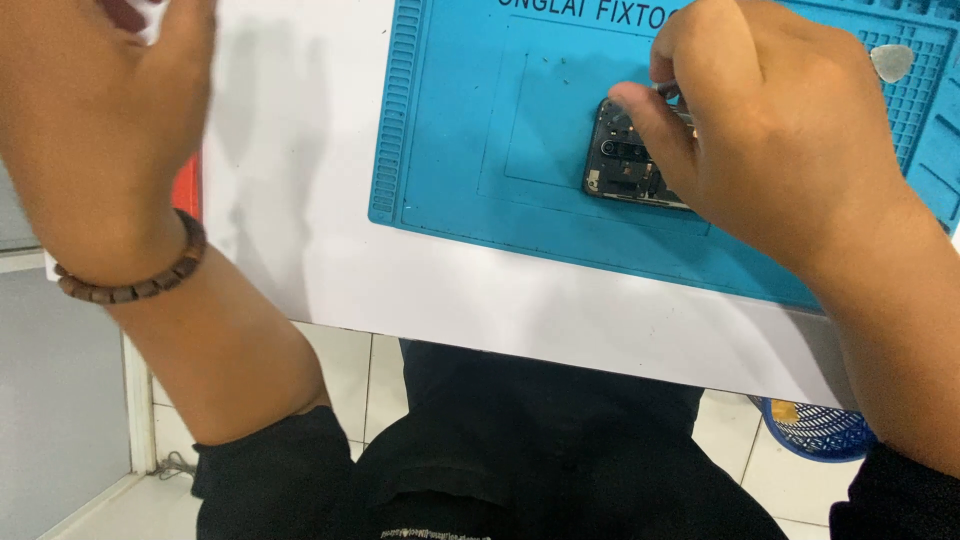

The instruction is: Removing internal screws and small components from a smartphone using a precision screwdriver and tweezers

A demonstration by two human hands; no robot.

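While the opened smartphone [628,158] lies flat on the blue silicone repair mat [470,150], inside the mat's central recessed rectangle, its back cover is off and the camera module and dark internals show at the exposed upper end. Most of the phone's lower part is hidden under the right hand [770,130]. Right hand rests over the phone, thumb and index finger pinched together on a thin metal tool [668,90], likely tweezers or a small driver, tip too hidden to tell which. Tool tip sits just at the phone's top edge near the camera area.

Left hand [95,110] is raised off to the side, well apart from the phone, over the white table [300,200] edge; it is motion-blurred, fingers curled, cannot tell if it grips anything. A brown beaded bracelet [135,280] wraps the left wrist.

A grey triangular pick [892,62] lies on the mat's gridded right section, near the right hand. Few tiny specks, maybe screws, lie on the mat above the phone. A red object [188,190] peeks out behind the left forearm. A blue mesh basket [820,428] stands on the tiled floor below the table. Person wears black clothing.
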